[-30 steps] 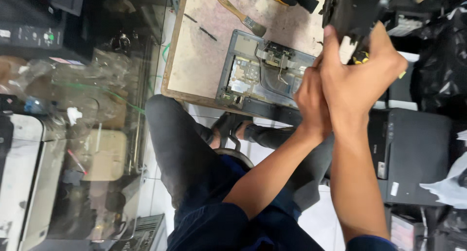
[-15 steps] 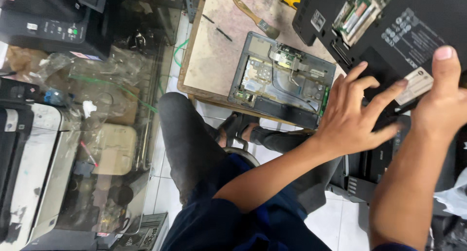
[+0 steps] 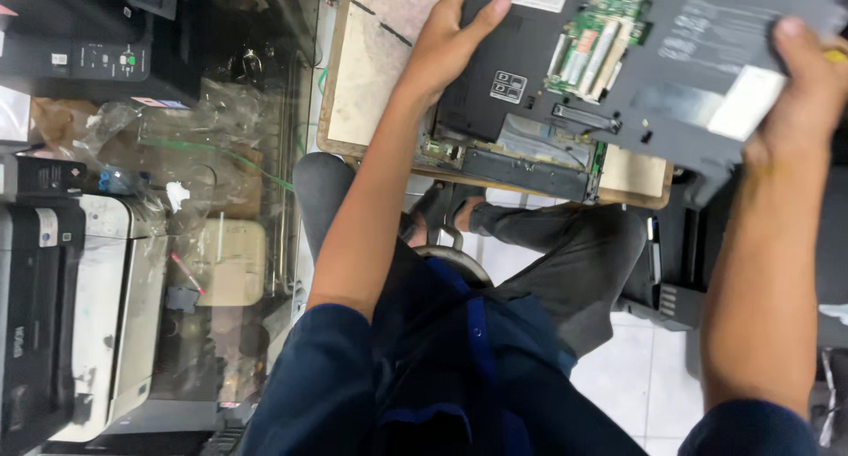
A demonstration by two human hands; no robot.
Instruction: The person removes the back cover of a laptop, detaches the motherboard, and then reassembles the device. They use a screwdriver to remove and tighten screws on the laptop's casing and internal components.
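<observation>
I am gripping the near-left corner of the black laptop base (image 3: 618, 67) with my left hand (image 3: 446, 45), fingers spread flat over its underside and thumb hooked around the edge, probably so the shell cannot twist. Just to the right of that hand an opened bay is showing a green circuit board (image 3: 587, 54). Below that hand, a second, stripped chassis (image 3: 521, 160) is lying on the worn wooden board (image 3: 371, 76) under the base. My right hand (image 3: 799, 94) is clamping the far-right end, thumb on top and the remaining fingers hidden beneath, so the base is hanging tilted between both hands above the board. Far off to the left of my left arm, a printer (image 3: 62, 315) is standing beside a cluttered glass case (image 3: 221, 156); pale floor tiles (image 3: 618, 376) are showing under my knees.
</observation>
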